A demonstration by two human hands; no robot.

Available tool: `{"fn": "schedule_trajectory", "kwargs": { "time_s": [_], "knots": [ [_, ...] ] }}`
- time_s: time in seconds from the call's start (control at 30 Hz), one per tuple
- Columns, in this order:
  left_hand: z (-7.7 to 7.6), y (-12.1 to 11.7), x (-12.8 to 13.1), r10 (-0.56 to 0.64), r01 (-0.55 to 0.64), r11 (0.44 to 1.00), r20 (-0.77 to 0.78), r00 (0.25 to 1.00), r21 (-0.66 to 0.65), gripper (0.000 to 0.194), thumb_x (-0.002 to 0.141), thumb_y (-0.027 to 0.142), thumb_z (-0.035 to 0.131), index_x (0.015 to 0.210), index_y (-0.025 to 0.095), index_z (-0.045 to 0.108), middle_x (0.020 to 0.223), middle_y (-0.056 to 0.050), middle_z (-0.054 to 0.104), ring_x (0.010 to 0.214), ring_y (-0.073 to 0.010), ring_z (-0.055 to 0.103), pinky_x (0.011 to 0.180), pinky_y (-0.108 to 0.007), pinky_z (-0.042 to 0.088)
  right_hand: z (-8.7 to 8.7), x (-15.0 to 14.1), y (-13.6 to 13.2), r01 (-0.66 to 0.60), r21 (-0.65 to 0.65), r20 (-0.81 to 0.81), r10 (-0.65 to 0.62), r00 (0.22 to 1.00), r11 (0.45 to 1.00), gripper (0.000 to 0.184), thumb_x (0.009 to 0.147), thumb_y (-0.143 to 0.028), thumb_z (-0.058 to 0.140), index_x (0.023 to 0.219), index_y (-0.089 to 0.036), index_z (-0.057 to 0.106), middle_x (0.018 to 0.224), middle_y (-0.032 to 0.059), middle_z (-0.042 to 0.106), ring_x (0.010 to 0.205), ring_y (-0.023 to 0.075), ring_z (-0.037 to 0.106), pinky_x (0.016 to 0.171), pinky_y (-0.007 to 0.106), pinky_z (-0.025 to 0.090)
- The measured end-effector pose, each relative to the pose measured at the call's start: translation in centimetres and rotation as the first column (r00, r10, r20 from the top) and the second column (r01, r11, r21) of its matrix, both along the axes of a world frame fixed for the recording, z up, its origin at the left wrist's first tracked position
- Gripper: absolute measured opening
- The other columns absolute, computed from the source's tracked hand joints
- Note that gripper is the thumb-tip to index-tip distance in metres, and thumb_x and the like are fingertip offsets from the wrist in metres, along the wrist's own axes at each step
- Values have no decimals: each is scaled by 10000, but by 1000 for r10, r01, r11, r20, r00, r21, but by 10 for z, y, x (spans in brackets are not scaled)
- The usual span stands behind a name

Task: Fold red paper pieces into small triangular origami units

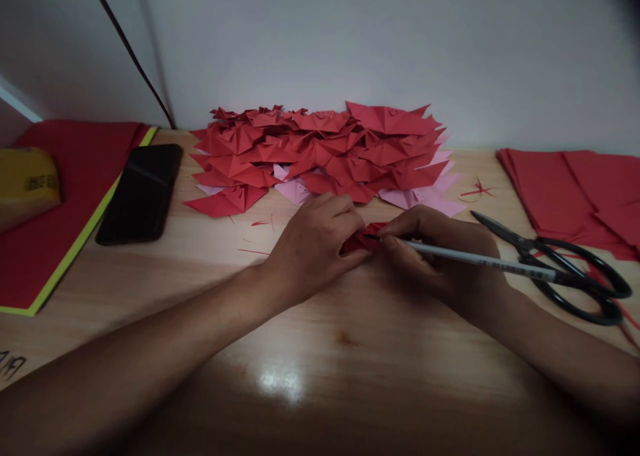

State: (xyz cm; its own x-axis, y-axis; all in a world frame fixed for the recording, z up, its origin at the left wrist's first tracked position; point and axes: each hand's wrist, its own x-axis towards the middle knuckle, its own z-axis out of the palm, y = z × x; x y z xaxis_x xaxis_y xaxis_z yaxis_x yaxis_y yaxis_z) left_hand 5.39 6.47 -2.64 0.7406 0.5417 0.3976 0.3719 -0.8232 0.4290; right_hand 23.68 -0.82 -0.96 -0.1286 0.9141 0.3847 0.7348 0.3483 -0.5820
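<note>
Near the middle of the table, my left hand (320, 239) grips a small piece of folded red paper (356, 243), its fingers closed over the left side. My right hand (440, 249) is closed around a slim grey pen (480, 259), whose dark tip meets the red paper between my hands. Both hands cover much of the paper, so its full shape is hidden. Just beyond them lies a heap of folded red paper pieces (320, 149), with several pink ones (425, 196) showing along its front and right edges.
Black-handled scissors (530, 246) lie beside my right hand. Red paper sheets (555, 189) are stacked at the right. A black phone (143, 193), red sheets with a yellow edge (95, 176) and a yellow object (30, 183) lie left. Thin red scraps (260, 223) dot the table. A wall stands behind.
</note>
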Motion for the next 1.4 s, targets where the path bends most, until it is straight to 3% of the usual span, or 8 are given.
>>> {"fn": "schedule_trajectory", "kwargs": {
  "time_s": [0.4, 0.53, 0.83, 1.4],
  "knots": [
    [-1, 0, 0, 0, 0, 1000, -7, 1000, 2, 149, 861, 306, 640, 852, 157, 648, 875, -57, 642, 839, -188, 575, 748, -311, 436, 0, 0, -1, 35, -14, -4, -35, 999, 999, 76, 835, -213, 613, 762, -231, 605, 532, -37, 573, 400, 91, 445, 377, 237, 310],
    [-1, 0, 0, 0, 0, 1000, 6, 1000, -2, 181, 858, 333, 646, 824, 155, 644, 860, -56, 637, 822, -185, 573, 740, -310, 434, 0, 3, -3, 78, -18, -57, -79, 995, 997, 86, 856, -212, 603, 773, -231, 599, 596, -21, 610, 457, 104, 494, 422, 238, 369],
    [0, 0, -1, 3, -3, 1000, 19, 1000, -8, 175, 862, 327, 646, 814, 159, 636, 848, -44, 631, 804, -169, 571, 719, -290, 429, -1, 6, -3, 65, -61, -82, -70, 994, 996, 83, 837, -195, 610, 764, -231, 593, 591, -25, 598, 456, 103, 471, 405, 238, 362],
    [0, 1, -1, 1, 0, 1000, 28, 1000, -12, 144, 847, 301, 664, 808, 166, 630, 844, -41, 638, 823, -175, 575, 727, -293, 434, 0, 3, -1, 51, -38, -46, -52, 998, 998, 110, 838, -185, 605, 745, -229, 565, 516, -54, 518, 389, 77, 374, 362, 244, 264]
  ]
}}
